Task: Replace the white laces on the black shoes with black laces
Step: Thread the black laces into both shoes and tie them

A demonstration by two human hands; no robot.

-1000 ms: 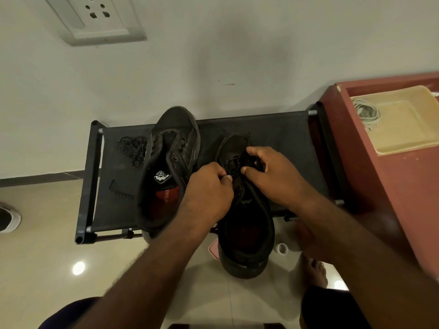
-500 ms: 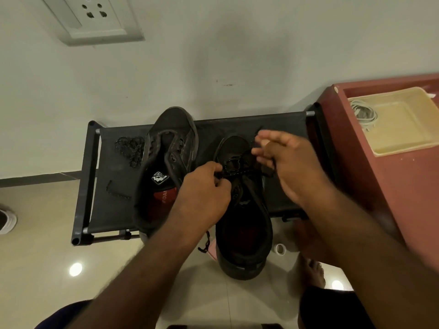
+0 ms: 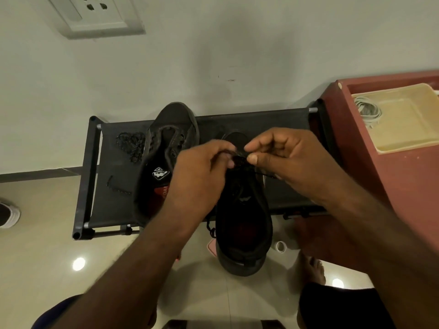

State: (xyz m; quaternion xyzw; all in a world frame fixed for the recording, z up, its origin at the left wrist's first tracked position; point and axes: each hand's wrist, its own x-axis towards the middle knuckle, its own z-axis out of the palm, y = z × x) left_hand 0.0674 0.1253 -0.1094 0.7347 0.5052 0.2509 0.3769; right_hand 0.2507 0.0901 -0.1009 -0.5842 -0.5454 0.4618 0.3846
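Near shoe (image 3: pixel 244 233): heel is overhanging the rack (image 3: pixel 273 122).
Left hand (image 3: pixel 199 176): is pinching the black lace (image 3: pixel 240 160) at the eyelets.
Right hand (image 3: pixel 289 160): is pinching the same lace (judgement: tension both sides evenly).
Far shoe (image 3: pixel 171 143): is lying unlaced.

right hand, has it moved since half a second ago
Yes: the right hand drew in leftward over the right shoe, toward the left hand, pinching the black lace.

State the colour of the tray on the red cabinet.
The tray is cream, shown best in the head view.
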